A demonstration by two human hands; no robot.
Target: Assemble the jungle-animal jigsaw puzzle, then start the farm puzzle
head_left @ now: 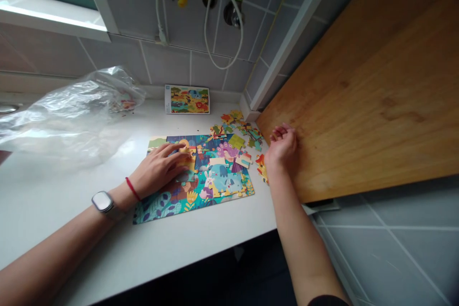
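A colourful jigsaw puzzle (161, 205) with animals and plants lies flat on the white counter. My left hand (161, 166) rests palm down on its left part, fingers stretched over a yellow patch of puzzle pieces and hiding some of it. At the puzzle's upper right, loose jigsaw pieces (251, 130) are heaped, and a few lie over the picture. My right hand (282, 147) is beside these pieces, near the wooden panel, with loosely bent fingers and nothing visible in them. An orange-and-yellow piece (262, 168) lies just left of my right wrist.
A small picture box (188, 100) with an animal scene stands at the back by the tiled wall. Crumpled clear plastic (82, 114) covers the counter's left side. A wooden panel (358, 91) borders the right side. Above, a white cable (206, 33) hangs near pipe fittings.
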